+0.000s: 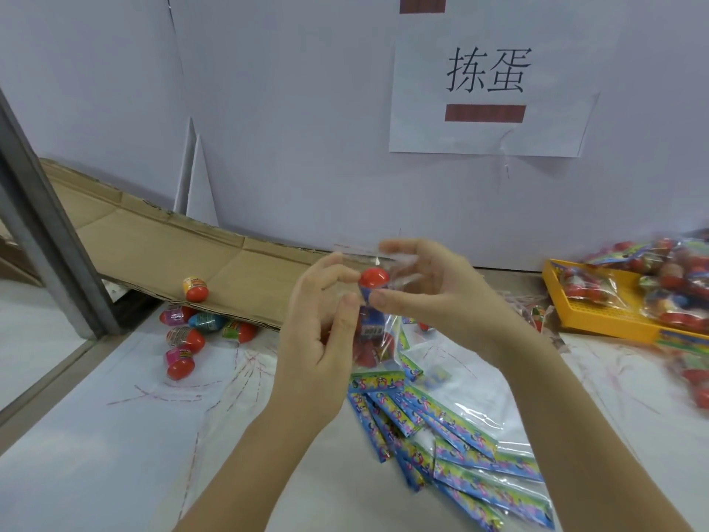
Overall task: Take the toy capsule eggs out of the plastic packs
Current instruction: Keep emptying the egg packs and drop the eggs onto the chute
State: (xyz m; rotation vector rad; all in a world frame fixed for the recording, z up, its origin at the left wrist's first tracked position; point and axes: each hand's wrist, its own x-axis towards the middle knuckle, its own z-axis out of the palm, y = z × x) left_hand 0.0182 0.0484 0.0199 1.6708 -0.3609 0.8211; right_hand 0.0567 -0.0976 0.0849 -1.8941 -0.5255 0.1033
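Observation:
A clear plastic pack (pixel 378 339) with a colourful header hangs upside down between both hands above the table. A capsule egg (pixel 374 280) with a red cap pokes out of its open top. My left hand (pixel 318 324) pinches the pack's film just left of the egg. My right hand (pixel 426 289) holds the pack's open end, thumb below the egg and fingers curled behind it. More egg shapes show red lower inside the pack. Several loose eggs (pixel 184 339) lie at the left, and one egg (pixel 195 289) sits on the cardboard.
A flattened cardboard sheet (pixel 153 247) slopes along the back wall. Several empty packs (pixel 452 428) lie piled near the front. A yellow tray (pixel 598 320) at the right holds full packs, with more beside it. A metal post (pixel 50 240) stands at the left.

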